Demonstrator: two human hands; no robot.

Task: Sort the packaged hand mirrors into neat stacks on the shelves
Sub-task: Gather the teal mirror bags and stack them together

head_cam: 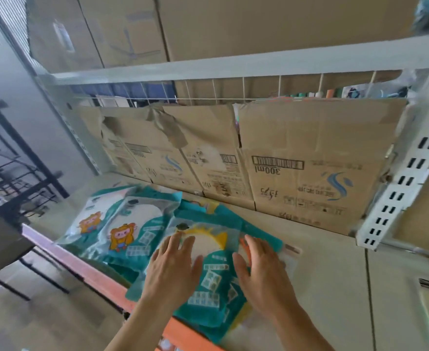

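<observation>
On the beige shelf (322,264), behind its orange lip (99,276), teal mirror packs (145,216) are lying in a loose, overlapping spread at the near left. Both hands are pressing flat on the nearest pack (209,283): the left hand (173,269) and right hand (261,272) are lying side by side, fingers straight, gripping nothing. Cardboard boxes (297,138) are lining the far side, their print running upside down: "300ml", a barcode (278,163) and a blue swirl logo (338,184). A wire grid (233,88) is running above them, a white slotted upright (408,178) is rising at the right, and a black rack (13,178) is standing far left.
</observation>
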